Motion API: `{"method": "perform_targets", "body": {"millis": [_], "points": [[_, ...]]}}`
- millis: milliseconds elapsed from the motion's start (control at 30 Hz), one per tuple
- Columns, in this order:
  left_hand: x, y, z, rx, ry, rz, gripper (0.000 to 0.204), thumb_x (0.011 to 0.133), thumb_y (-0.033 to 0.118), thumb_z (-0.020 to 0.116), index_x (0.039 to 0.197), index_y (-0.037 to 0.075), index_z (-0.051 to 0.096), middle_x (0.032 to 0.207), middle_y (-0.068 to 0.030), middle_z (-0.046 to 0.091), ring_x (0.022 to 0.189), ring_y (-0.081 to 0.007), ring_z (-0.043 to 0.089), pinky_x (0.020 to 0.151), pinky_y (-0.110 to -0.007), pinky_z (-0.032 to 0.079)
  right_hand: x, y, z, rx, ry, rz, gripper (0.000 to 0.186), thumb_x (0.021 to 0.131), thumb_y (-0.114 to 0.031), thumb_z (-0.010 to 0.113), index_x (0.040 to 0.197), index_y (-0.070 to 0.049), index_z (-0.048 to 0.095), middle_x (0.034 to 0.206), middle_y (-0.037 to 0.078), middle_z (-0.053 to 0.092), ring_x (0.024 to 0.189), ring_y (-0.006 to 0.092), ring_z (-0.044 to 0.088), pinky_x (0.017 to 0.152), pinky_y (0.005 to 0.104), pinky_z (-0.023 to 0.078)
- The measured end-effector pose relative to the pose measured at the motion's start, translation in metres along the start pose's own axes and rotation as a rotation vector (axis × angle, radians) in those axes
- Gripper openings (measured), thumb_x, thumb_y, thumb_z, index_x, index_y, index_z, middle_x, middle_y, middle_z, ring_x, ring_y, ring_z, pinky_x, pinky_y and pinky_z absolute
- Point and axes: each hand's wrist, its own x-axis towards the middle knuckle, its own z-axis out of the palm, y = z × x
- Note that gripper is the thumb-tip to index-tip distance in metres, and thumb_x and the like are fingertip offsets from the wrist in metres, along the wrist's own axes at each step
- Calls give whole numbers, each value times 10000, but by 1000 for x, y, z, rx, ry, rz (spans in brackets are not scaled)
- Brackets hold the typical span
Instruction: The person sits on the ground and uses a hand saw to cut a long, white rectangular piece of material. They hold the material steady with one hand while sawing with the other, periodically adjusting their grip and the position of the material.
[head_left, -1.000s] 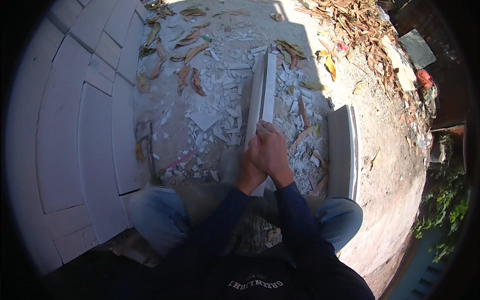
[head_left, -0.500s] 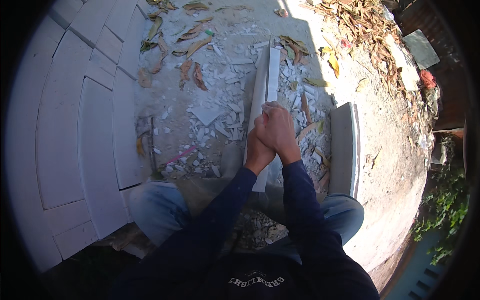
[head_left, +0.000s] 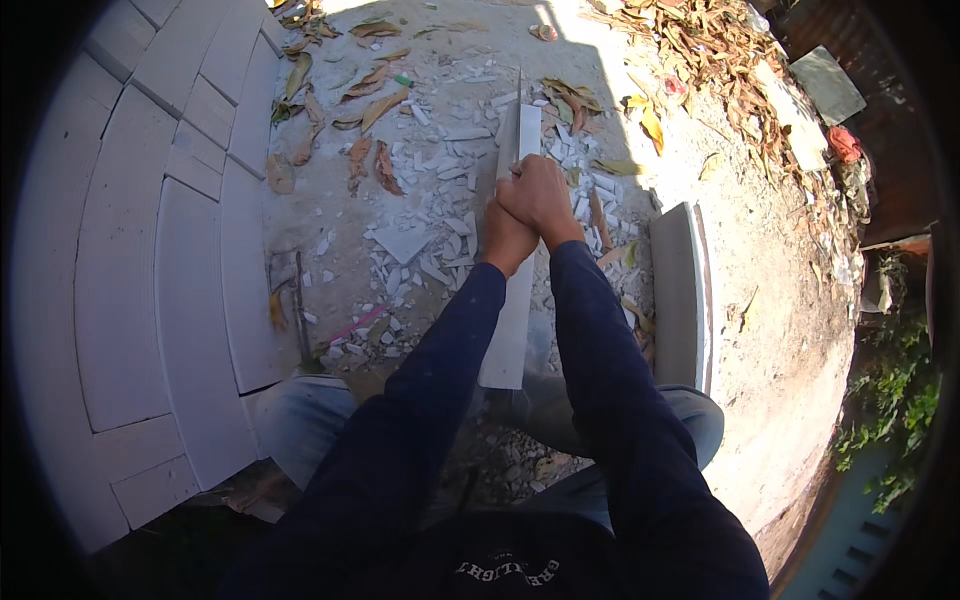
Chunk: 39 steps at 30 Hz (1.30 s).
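A long, narrow whitish strip (head_left: 508,340) runs away from me between my knees, its near end close to my lap. My right hand (head_left: 543,195) is closed in a fist over the strip's far half. Just nearer, my left hand (head_left: 507,240) is closed too and pressed against the right, the two partly overlapping. What they grip is hidden by the fingers. Beyond the hands, a thin dark upright edge (head_left: 519,115) runs alongside the strip. White broken chips (head_left: 402,243) litter the ground around it.
Pale flat slabs (head_left: 120,260) are stacked along the left. A grey slab (head_left: 680,290) stands on edge at the right. Dry leaves (head_left: 385,168) lie among the chips, with a bigger leaf pile (head_left: 700,50) at the far right. A pink stick (head_left: 358,322) lies near my left knee.
Both closed hands have moved away from me along the strip, and my arms are stretched farther. The strip's near end appears slightly farther left; the whole view has shifted a little.
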Motion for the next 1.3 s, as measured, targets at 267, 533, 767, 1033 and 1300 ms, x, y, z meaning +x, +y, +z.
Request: {"method": "perform_targets", "body": {"millis": [267,533,767,1033,1300], "points": [[-93,2,-27,16,-25,162,383,841,171,732,1162,-15,640,1051,-241,723,1073,-400,682,872,-446,541,-93,9,29,156,205,-187,356,767,-130,602,1000,109,726,951,278,703,815,410,701,809,434,554],[51,14,16,221,68,180,260,813,171,739,976,-27,695,932,-264,720,937,-429,699,792,-476,553,60,32,12,-13,181,-106,306,730,-183,633,730,121,665,775,362,650,779,489,680,750,513,553],[-143,-27,-23,35,9,243,614,852,218,771,1359,5,498,1182,-216,697,1142,-318,679,914,-404,527,-147,7,39,104,199,-195,343,775,-87,608,1030,113,722,1085,271,702,841,384,713,848,414,562],[86,14,23,-73,-51,-25,268,805,162,753,980,-34,700,934,-274,716,953,-422,699,795,-467,547,89,29,1,-45,230,-147,317,755,-193,624,791,112,703,840,337,679,785,469,689,808,482,549],[-134,-38,-13,-15,-41,78,589,851,229,780,1323,0,513,1233,-192,662,1169,-292,652,940,-396,507,-130,16,42,16,136,-205,373,779,-91,608,1070,118,715,1111,248,701,806,381,709,809,416,568]]}}
